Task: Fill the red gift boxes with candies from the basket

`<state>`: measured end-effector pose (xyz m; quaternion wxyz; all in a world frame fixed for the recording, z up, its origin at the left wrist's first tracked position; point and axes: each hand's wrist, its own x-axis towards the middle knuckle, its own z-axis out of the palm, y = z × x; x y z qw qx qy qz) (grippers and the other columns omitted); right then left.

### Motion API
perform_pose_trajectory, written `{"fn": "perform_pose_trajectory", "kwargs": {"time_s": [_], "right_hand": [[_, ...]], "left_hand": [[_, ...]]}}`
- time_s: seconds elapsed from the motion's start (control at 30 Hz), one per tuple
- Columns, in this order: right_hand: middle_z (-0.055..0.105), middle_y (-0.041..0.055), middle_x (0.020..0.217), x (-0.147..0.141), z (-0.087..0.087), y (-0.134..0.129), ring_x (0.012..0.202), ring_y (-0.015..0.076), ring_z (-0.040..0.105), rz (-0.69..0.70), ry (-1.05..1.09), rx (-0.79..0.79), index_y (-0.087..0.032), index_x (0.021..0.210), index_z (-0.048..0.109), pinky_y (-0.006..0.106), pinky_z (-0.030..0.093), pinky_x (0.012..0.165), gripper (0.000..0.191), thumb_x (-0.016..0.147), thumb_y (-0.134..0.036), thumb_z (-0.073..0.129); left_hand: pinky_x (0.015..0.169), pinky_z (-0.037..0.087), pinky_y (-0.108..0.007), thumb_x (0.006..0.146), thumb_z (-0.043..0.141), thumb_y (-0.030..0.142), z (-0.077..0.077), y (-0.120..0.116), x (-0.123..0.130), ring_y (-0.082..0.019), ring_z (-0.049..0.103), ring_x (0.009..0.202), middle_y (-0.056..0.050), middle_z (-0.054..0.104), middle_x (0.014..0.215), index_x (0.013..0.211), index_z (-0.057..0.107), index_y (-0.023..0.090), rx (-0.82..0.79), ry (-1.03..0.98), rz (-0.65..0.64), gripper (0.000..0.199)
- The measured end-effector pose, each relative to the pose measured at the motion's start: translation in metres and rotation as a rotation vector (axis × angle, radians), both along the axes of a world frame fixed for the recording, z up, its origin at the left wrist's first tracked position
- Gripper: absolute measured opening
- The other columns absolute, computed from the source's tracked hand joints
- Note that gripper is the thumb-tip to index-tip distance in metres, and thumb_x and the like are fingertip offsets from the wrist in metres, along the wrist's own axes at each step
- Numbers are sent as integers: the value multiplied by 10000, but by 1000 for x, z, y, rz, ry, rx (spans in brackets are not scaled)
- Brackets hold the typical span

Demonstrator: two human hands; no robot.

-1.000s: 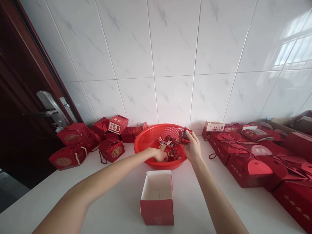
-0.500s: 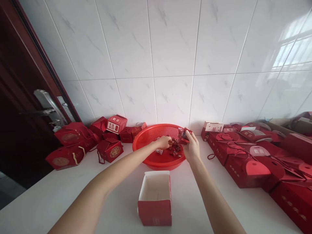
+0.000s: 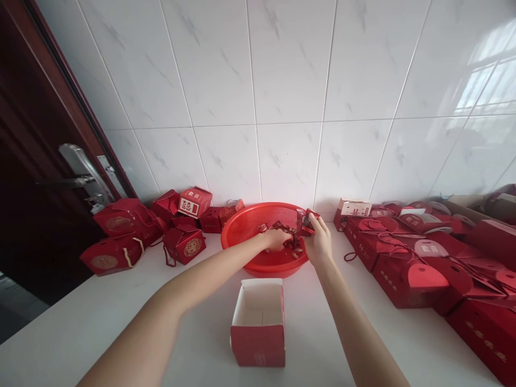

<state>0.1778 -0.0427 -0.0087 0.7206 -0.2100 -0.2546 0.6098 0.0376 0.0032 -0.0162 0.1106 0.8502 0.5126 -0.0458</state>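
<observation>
Left hand (image 3: 277,240), grip indiscernible, has shifted rightward among wrapped pieces (image 3: 296,245) in the centre-frame basket (image 3: 235,228); right hand (image 3: 320,241), half-closed, holds a red packet (image 3: 305,228).

One red basket (image 3: 278,264) here, a single one, and two hands are at it: one left hand (image 3: 279,239) inside, one right hand (image 3: 319,244) by its right side. Wrapped pieces (image 3: 297,251) in the basket? Several, too jumbled for a sure number! Right in front of the basket, one open box (image 3: 258,344). Over to its left, red gift boxes (image 3: 184,244), at least seven, overlapping, and three round gold emblems show among them. Swing to the basket's right: packed boxes (image 3: 411,285), at least six, the exact count lost in the overlap. Far left of the basket, one door (image 3: 36,123), carrying one handle (image 3: 83,180).
</observation>
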Motion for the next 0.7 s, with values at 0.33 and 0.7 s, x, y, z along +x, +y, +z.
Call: {"fn": "perform_pose_trajectory", "kwargs": {"time_s": [0.33,0.7], "right_hand": [[709,-2,742,0,0,2,679,130,640,-2,10,-3,-189,735,717,232,505,597,234,586,-292,865],[660,-23,705,1,-3,4,653,119,611,-23,-4,7,-200,697,673,223,487,582,245,587,-311,862]], "left_hand": [[713,512,-283,832,522,68,10,10,-25,-252,702,900,-63,736,1033,1372,577,284,-15,75,92,584],[782,516,-291,850,629,317,-3,25,-13,-244,686,955,-45,746,1053,979,750,260,9,-10,57,186]]}}
